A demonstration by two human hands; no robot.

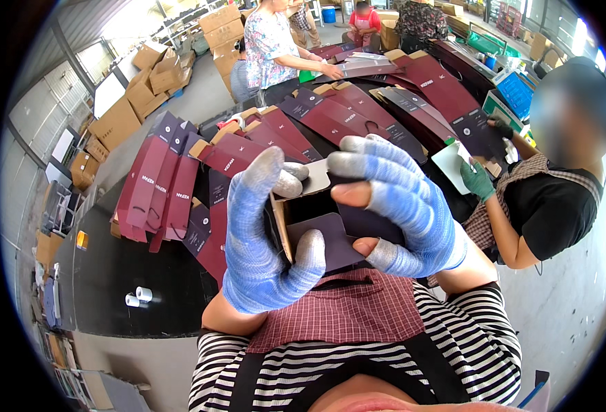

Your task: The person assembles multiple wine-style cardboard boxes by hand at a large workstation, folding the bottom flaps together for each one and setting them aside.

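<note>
Both my hands wear blue-and-white knitted gloves with some fingertips bare. Between them is the open end of a dark carton [330, 237], turned up toward me with its flaps loose. A pale flap stands at its far side and a dark flap at its near side. My left hand [265, 240] wraps the carton's left edge, thumb at the near flap and fingers at the far one. Curved about the right side, my right hand [406, 213] has its thumb at the near edge and its fingers over the top. The carton's lower part is hidden.
Several maroon cartons [155, 182] lie over the black table [111, 281], beside two white rolls [138, 296]. At right, a co-worker in a green glove [478, 180] holds a white piece. Another person [272, 44] stands across the table. Brown boxes [114, 123] are piled at left.
</note>
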